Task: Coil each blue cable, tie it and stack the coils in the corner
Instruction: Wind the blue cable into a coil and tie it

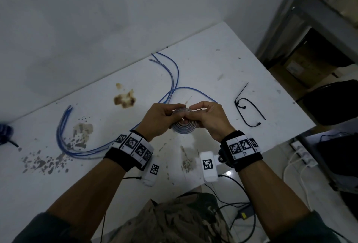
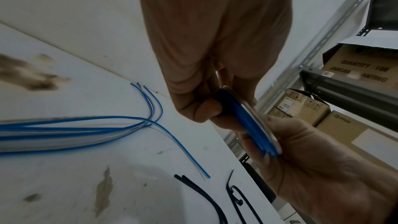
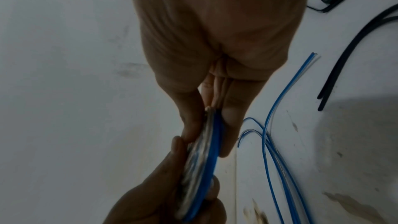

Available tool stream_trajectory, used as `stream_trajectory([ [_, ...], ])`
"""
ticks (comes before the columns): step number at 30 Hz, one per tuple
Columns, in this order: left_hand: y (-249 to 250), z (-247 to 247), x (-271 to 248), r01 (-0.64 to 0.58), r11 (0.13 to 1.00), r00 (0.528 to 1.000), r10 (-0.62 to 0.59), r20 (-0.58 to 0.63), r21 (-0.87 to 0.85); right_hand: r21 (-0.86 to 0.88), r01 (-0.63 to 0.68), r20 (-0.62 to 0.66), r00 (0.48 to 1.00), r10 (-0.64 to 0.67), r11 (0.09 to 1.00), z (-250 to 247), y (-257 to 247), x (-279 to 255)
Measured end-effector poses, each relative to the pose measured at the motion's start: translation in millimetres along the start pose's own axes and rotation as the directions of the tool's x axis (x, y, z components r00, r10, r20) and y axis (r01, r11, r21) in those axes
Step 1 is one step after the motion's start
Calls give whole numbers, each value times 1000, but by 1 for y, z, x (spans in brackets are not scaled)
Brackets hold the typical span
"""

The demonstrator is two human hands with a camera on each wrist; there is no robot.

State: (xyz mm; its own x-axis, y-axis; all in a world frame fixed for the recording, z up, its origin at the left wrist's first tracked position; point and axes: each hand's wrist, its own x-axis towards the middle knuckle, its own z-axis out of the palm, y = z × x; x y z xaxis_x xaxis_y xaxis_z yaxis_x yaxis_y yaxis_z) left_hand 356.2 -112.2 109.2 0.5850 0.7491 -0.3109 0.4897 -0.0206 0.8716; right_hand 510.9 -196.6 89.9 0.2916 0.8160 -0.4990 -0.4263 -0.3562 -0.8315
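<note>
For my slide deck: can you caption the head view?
Both hands, left hand and right hand, grip a flat coil above the white table, loose blue cables and black zip ties nearby.

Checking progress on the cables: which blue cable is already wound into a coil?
The coil held between left hand and right hand. The other blue cables lie loose on the table.

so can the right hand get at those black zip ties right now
Probably not yet: the right hand and left hand both pinch the blue coil. The zip ties lie unobstructed on the table to its right.
</note>
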Motion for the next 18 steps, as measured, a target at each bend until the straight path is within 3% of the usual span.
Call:
stream_trajectory([
  [5,-6,4,0,65,973,995,-80,-58,-222,51,4,40,999,-6,999,0,3,6],
  [10,-15,7,3,78,974,997,-80,-1,-212,-1,28,85,996,-28,1000,-2,8,13],
  [14,-19,6,6,60,976,996,-72,-50,-211,-71,35,122,992,-26,997,-1,7,18],
  [16,-23,5,9,68,976,992,-88,-87,-207,-123,25,38,999,-20,992,-9,10,31],
  [18,-28,2,12,67,978,989,-92,-119,-198,-377,58,-137,984,-117,924,-29,21,50],
])
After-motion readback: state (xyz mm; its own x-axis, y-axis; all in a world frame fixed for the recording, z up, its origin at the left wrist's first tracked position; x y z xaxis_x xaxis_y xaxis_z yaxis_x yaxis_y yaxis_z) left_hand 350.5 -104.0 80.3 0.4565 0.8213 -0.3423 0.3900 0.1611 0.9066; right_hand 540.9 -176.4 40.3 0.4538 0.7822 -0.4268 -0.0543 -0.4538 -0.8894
